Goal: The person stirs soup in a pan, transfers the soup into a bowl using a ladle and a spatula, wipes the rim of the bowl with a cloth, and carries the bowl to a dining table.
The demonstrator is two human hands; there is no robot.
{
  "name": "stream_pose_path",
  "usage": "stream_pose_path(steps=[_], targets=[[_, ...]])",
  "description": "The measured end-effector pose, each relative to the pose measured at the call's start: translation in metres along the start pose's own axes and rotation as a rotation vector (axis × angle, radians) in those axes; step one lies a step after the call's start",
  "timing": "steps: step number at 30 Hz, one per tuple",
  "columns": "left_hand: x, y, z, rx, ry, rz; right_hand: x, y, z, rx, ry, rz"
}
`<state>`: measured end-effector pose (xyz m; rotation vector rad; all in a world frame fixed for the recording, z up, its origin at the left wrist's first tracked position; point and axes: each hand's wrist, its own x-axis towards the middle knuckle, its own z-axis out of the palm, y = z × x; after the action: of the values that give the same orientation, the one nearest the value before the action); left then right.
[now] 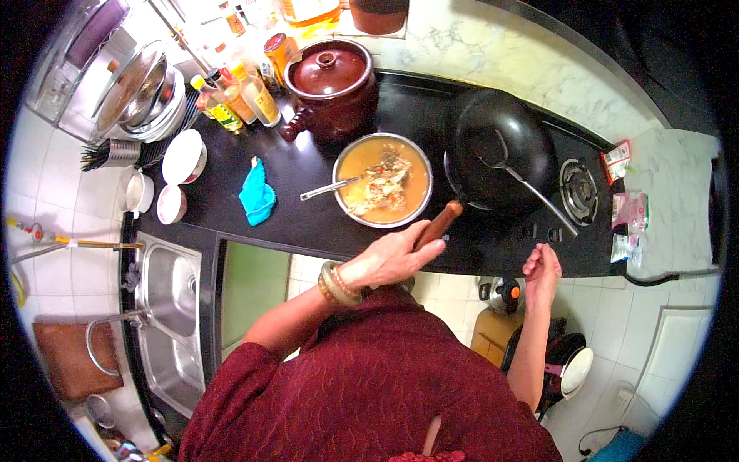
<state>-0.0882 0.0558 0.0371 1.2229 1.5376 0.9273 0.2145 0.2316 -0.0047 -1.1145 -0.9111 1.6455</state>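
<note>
My left hand (398,252) is wrapped around the wooden handle (443,222) of a black wok (522,127). The wok sits on the counter's stove, and a metal spatula (528,183) rests in it, its handle reaching over the rim to the right. My right hand (542,267) is at the counter's front edge, fingers drawn together, just below a stove knob (554,235); no object shows in it. Left of the wok stands a steel bowl (428,199) of orange-brown broth with pieces of food (388,182) and a spoon (329,188).
A lidded brown clay pot (332,107) stands behind the bowl, beside several bottles (236,101). A blue cloth (257,193) and white bowls (183,157) are on the left, above a steel sink (170,289). A gas burner (579,190) and small packets (629,211) lie at the right.
</note>
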Motion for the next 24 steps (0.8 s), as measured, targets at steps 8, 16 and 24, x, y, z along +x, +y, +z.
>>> stream_pose_path(steps=[8,16,24], targets=[[-0.057,-0.020,-0.047,-0.245,-0.281,0.036,-0.092,-0.024,0.174,-0.506,-0.256,-0.234],[-0.104,-0.060,-0.106,-0.066,-0.398,0.111,-0.123,0.049,0.328,-1.134,-0.800,-0.398],[-0.096,-0.156,-0.180,0.309,0.464,-0.162,-0.115,0.177,0.321,-1.146,-0.670,-0.447]])
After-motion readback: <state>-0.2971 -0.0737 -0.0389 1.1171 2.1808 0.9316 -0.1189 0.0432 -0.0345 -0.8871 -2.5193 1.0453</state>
